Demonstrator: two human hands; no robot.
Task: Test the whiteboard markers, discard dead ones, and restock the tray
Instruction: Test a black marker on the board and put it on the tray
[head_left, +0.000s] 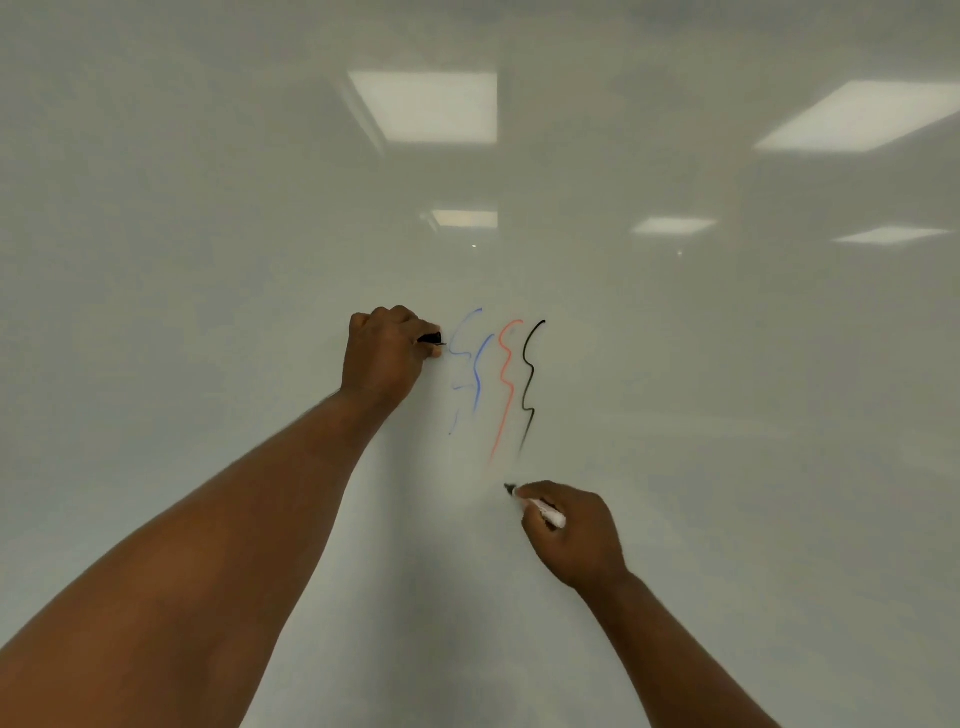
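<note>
The uncapped marker (545, 512) in my right grip (571, 535) has a white barrel, and its black tip points up-left at the whiteboard (208, 260), just below the black squiggle (527, 374). A black cap (431, 339) pokes sideways from my left grip (387, 353), beside the faint blue squiggles (477, 374).

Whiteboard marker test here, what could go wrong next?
The uncapped marker in the right hand may dry out if kept open. The left hand, gripping a small black piece, sits close to the blue squiggle and could smear it. That faint blue line could be misjudged as a working marker.
</note>
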